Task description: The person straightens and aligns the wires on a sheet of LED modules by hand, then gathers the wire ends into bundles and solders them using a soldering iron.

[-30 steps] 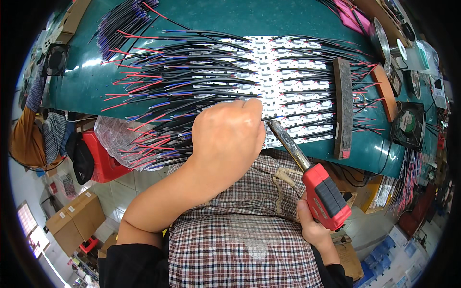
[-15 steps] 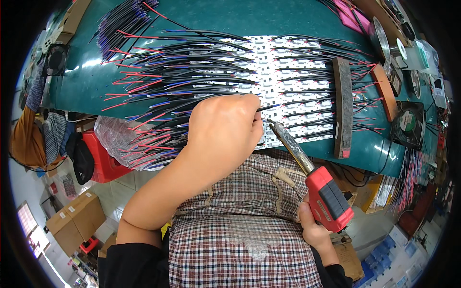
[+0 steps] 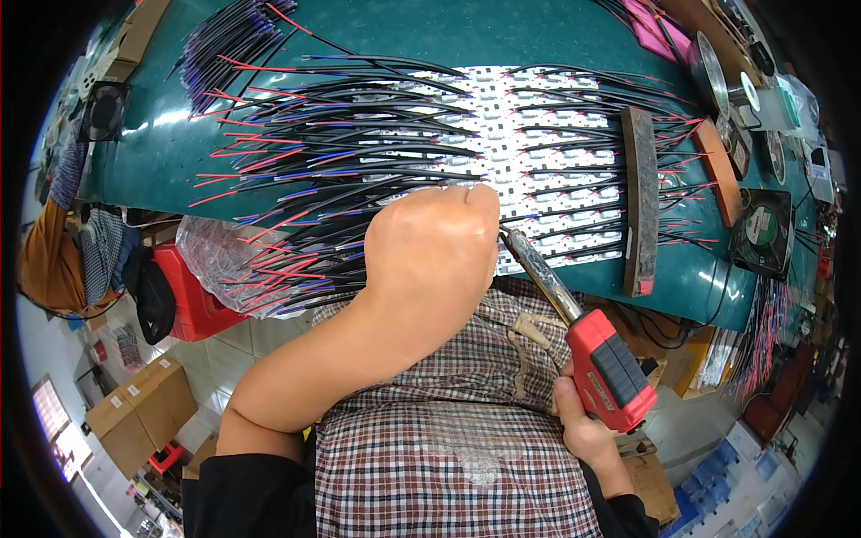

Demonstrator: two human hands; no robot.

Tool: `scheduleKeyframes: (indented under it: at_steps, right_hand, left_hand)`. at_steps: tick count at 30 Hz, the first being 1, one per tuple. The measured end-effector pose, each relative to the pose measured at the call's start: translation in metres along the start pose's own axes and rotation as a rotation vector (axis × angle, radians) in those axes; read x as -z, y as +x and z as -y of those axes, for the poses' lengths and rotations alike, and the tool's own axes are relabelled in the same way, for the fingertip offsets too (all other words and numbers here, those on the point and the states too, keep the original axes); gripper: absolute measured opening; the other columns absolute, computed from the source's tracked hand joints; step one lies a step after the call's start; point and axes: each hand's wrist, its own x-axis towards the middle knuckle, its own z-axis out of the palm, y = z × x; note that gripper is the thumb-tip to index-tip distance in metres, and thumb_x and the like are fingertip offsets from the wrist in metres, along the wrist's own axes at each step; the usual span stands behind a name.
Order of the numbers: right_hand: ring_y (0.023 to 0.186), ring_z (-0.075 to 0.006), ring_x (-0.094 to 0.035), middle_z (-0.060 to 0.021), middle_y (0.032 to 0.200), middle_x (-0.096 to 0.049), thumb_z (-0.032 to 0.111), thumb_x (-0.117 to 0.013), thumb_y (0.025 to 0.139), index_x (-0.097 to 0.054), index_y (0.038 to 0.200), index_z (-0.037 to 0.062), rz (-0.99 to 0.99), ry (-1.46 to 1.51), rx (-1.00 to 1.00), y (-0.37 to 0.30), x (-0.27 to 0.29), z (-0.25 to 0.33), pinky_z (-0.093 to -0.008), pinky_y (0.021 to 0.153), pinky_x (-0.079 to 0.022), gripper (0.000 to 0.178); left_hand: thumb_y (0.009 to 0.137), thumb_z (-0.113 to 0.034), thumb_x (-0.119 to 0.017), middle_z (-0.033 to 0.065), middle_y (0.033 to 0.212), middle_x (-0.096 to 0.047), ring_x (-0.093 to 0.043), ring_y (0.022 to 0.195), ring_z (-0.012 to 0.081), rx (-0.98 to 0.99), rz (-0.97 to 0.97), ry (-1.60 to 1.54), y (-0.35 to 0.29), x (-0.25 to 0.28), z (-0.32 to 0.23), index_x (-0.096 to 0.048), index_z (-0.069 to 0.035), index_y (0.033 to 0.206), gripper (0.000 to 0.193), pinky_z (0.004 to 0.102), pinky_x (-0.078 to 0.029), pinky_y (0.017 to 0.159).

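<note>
A sheet of white circuit boards [image 3: 491, 117] lies on the green table, with black cables [image 3: 413, 125] fanning left to bare red and blue wire ends. My left hand [image 3: 430, 247] is closed over the sheet's near part, its back toward me; its fingertips and whatever they pinch are hidden. From below right, my right hand [image 3: 587, 430] grips a red and black soldering gun [image 3: 610, 372]. The gun's long metal tip slants up left, ending at the boards right beside my left fingers. More thin cables [image 3: 574, 170] run off the sheet's right side.
A dark bar [image 3: 639, 202] lies across the right-hand cables, with an orange-brown block [image 3: 718, 175] beyond it. Small fans [image 3: 762, 233] stand at the table's sides. A cable bundle [image 3: 229, 54] rests at the far left; a solder spool [image 3: 708, 76] stands far right.
My left hand has moved slightly right and nearer to me, still closed. The soldering gun has shifted only a little, its tip staying at the boards.
</note>
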Motion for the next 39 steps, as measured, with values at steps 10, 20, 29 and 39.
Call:
scheduleKeyframes:
  at_steps: [10,20,29,39]
  right_hand:
    - [0.057,-0.0089,-0.05,-0.0037,0.08,-0.054,0.004,-0.06,0.097,-0.055,0.105,0.0008,0.04,-0.034,0.11,-0.006,0.005,-0.003,-0.0263,0.052,-0.043,0.01]
    - [0.051,-0.0081,-0.043,-0.0044,0.075,-0.051,0.004,-0.058,0.098,-0.054,0.099,-0.0004,-0.01,0.114,0.08,-0.005,0.001,-0.001,-0.0254,0.05,-0.04,0.006]
    - [0.049,-0.0077,-0.041,-0.005,0.075,-0.051,0.002,-0.056,0.097,-0.053,0.102,-0.0012,-0.046,0.088,0.134,-0.005,0.003,-0.006,-0.0255,0.05,-0.04,0.006]
    - [0.064,-0.0151,-0.054,-0.0069,0.082,-0.058,0.002,-0.064,0.091,-0.06,0.111,-0.0013,-0.029,0.049,0.032,-0.02,0.01,-0.008,-0.0303,0.06,-0.046,0.021]
  left_hand:
    - [0.075,-0.005,-0.073,0.0105,0.067,-0.06,-0.062,0.061,0.0299,0.006,0.003,0.007,0.001,0.001,-0.001,-0.057,-0.005,0.076,0.016,0.041,-0.05,0.057]
    - [0.082,-0.009,-0.071,0.009,0.065,-0.06,-0.062,0.06,0.0298,0.045,0.064,-0.184,0.005,0.008,0.009,-0.058,-0.004,0.079,0.014,0.0402,-0.048,0.057]
    - [0.091,-0.008,-0.063,0.0095,0.07,-0.06,-0.061,0.063,0.0327,-0.169,-0.192,-0.049,0.011,0.011,0.014,-0.061,-0.004,0.091,0.004,0.0448,-0.045,0.058]
    - [0.078,-0.006,-0.077,0.0046,0.066,-0.06,-0.06,0.058,0.0224,-0.002,-0.021,-0.105,-0.013,0.011,-0.006,-0.063,-0.008,0.08,0.014,0.0352,-0.045,0.054]
